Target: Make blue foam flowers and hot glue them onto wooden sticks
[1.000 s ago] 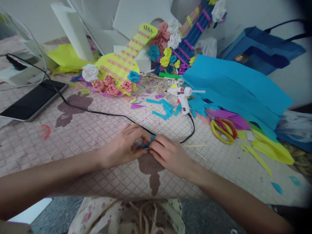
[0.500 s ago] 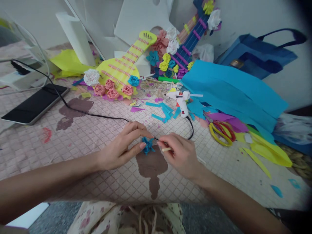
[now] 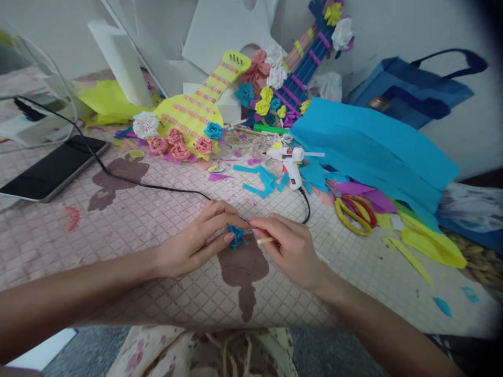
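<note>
My left hand [image 3: 198, 238] pinches a small blue paper flower [image 3: 236, 235] between thumb and forefinger, just above the pink quilted table cover [image 3: 137, 220]. My right hand [image 3: 293, 246] is closed round a thin wooden stick [image 3: 266, 241], its fingertips touching the flower from the right. Both hands meet over a brown patch in the cloth.
A white glue gun [image 3: 290, 159] lies beyond the hands, its black cord [image 3: 157, 187] running left. Yellow paper guitar [image 3: 196, 110] with paper flowers, blue paper sheets [image 3: 373, 152], yellow-red scissors [image 3: 356, 212], blue paper scraps [image 3: 263, 180], a dark tablet [image 3: 51, 170] and a blue bag [image 3: 412, 89] surround them.
The hands have parted slightly, so the blue flower now shows between them. My right hand has drawn the stick out to the right. The view shifted a little.
</note>
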Demonstrator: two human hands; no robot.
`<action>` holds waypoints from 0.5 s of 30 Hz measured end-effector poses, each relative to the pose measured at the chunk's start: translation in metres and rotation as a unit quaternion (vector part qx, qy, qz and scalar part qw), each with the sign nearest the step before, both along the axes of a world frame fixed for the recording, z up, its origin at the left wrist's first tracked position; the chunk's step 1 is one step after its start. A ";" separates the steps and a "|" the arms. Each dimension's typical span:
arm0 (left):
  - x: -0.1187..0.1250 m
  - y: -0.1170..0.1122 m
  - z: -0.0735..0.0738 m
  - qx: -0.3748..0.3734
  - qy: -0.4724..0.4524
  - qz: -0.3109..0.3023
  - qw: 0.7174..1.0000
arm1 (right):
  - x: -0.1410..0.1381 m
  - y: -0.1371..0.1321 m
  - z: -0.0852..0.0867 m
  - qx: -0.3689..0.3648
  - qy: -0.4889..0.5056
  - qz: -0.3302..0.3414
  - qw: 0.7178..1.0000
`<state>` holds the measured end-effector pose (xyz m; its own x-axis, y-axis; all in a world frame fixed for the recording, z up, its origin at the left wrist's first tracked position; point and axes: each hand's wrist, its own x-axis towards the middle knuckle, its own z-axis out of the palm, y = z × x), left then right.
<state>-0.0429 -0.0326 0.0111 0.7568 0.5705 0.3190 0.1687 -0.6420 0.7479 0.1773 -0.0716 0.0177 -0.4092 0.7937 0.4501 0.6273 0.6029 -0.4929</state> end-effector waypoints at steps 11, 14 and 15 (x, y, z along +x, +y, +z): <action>0.001 0.001 -0.001 0.012 0.003 -0.012 1.000 | 0.000 0.002 0.001 0.038 -0.042 -0.005 0.998; 0.001 0.002 -0.002 0.018 0.003 -0.007 1.000 | 0.001 0.001 -0.001 0.055 -0.063 -0.010 0.996; 0.001 0.003 -0.003 0.019 0.003 -0.001 1.000 | 0.002 0.001 -0.002 0.057 -0.064 -0.010 0.996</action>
<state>-0.0418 -0.0298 0.0083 0.7601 0.5568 0.3350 0.1722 -0.6696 0.7224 0.1788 -0.0708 0.0158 -0.4532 0.7489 0.4834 0.6933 0.6370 -0.3369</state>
